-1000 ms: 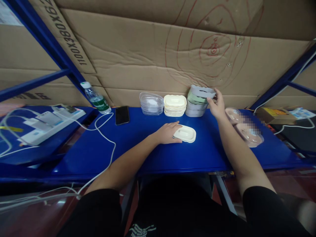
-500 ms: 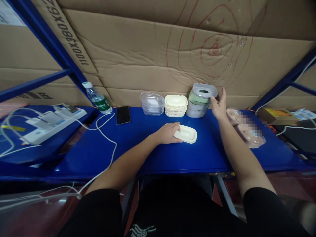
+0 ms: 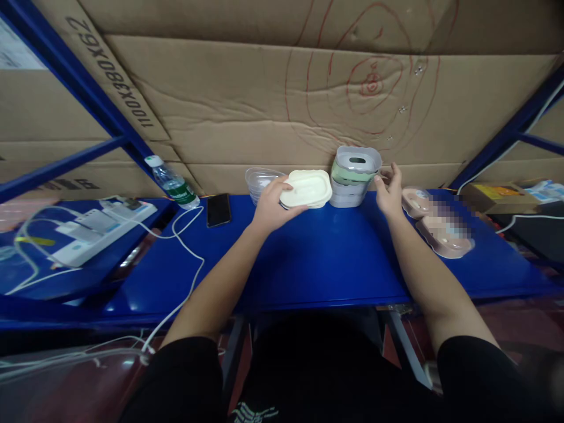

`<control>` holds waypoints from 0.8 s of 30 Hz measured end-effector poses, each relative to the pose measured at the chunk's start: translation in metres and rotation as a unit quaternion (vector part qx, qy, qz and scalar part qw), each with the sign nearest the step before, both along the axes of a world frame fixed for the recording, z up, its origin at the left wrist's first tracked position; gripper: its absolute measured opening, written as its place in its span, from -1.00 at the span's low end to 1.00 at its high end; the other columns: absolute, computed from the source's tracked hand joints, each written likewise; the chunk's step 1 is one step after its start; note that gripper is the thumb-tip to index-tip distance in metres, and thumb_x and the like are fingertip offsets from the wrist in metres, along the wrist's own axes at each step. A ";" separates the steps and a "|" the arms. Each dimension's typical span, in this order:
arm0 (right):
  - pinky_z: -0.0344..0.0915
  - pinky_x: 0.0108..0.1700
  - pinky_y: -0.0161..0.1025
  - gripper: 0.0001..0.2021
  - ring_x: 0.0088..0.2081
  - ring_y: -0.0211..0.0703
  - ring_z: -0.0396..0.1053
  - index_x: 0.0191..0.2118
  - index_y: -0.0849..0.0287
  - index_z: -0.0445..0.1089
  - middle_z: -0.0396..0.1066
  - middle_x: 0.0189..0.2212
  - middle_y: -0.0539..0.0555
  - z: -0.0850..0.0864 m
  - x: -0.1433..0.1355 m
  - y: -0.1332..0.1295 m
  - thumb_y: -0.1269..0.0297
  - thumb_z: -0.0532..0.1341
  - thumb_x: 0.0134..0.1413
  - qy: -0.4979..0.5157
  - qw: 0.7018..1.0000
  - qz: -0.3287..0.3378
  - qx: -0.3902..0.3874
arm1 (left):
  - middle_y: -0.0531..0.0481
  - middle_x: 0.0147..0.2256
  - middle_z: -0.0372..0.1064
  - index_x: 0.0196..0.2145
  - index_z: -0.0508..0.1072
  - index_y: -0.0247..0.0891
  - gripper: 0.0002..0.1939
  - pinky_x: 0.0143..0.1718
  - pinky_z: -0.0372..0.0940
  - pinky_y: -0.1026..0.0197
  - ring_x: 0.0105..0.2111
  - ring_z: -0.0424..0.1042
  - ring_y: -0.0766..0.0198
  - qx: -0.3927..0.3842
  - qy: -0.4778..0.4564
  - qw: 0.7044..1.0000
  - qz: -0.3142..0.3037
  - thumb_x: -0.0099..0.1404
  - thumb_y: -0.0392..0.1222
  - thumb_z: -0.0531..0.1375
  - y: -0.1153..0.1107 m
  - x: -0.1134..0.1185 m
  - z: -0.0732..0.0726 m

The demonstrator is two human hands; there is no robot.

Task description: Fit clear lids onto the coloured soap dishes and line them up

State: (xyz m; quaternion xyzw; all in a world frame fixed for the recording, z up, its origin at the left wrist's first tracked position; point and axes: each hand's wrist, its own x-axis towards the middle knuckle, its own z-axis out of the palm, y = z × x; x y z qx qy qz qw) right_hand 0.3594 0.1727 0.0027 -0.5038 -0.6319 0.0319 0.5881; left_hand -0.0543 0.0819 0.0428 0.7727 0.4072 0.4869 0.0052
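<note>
My left hand (image 3: 274, 205) grips the left end of a cream oval tray (image 3: 306, 192), held tilted in front of a stack of cream trays (image 3: 325, 175), which it partly covers. Behind my left hand stands a stack of clear plastic containers (image 3: 259, 179), partly hidden. My right hand (image 3: 389, 191) has its fingers apart and holds nothing. It is just right of a stack of grey and green containers (image 3: 353, 176), whose top piece has a dark oval slot.
Pink containers (image 3: 447, 236) lie at the right of the blue table (image 3: 326, 264). At the left are a water bottle (image 3: 178, 189), a black phone (image 3: 219, 210), white cables and a power strip (image 3: 101, 232). Cardboard (image 3: 220, 106) stands behind; an open box (image 3: 497, 200) is far right.
My left hand has lifted the cream tray off the table and moved it back and left, to the cream stack. My right hand stays beside the grey and green stack.
</note>
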 end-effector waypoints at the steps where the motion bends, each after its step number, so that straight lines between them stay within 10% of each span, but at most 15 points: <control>1: 0.57 0.16 0.38 0.08 0.11 0.29 0.62 0.64 0.06 0.02 0.49 0.25 0.42 0.000 -0.002 -0.001 -0.60 0.08 0.28 -0.004 1.000 -0.004 0.004 | -0.32 0.28 0.54 -0.07 0.51 -0.13 -0.46 0.37 0.38 -0.29 0.31 0.53 -0.18 0.002 -0.035 0.999 0.012 0.24 0.28 0.51 0.006 -0.001 0.005; 5: 0.59 0.13 0.34 0.07 0.11 0.30 0.61 0.64 0.05 0.04 0.50 0.25 0.40 0.000 -0.010 -0.005 -0.60 0.09 0.29 -0.006 1.000 -0.004 0.007 | -0.14 -0.12 0.67 -0.31 0.41 -0.11 -0.59 0.03 0.52 -0.06 -0.10 0.63 0.05 -0.045 -0.168 0.983 0.051 0.49 0.25 0.28 0.037 0.002 0.019; 9: 0.57 0.16 0.35 0.07 0.14 0.31 0.60 0.65 0.03 0.01 0.49 0.27 0.40 -0.001 -0.010 -0.005 -0.60 0.09 0.30 -0.012 1.000 0.007 -0.003 | 0.04 -0.47 0.38 -0.42 0.27 -0.09 -0.49 -0.26 0.37 0.11 -0.37 0.43 0.16 -0.038 -0.184 0.977 0.097 0.43 0.27 0.35 0.067 0.005 0.030; 17: 0.54 0.23 0.36 0.13 0.14 0.31 0.59 0.60 0.11 0.06 0.50 0.24 0.42 -0.008 -0.004 0.003 -0.67 0.08 0.22 0.025 0.999 0.003 -0.035 | -0.02 -0.36 0.39 -0.18 0.41 -0.10 -0.54 -0.16 0.46 0.06 -0.22 0.53 0.05 -0.003 -0.207 0.974 0.087 0.48 0.34 0.32 0.102 0.001 0.047; 24: 0.59 0.14 0.30 0.06 0.03 0.24 0.62 0.56 0.03 0.16 0.52 0.26 0.35 -0.006 -0.004 0.000 -0.64 0.16 0.22 0.028 0.998 0.017 -0.063 | 0.03 -0.48 0.36 -0.16 0.58 -0.23 -0.70 -0.47 0.35 0.20 -0.58 0.30 0.29 -0.230 -0.196 0.953 0.023 0.54 0.06 0.24 0.111 0.007 0.058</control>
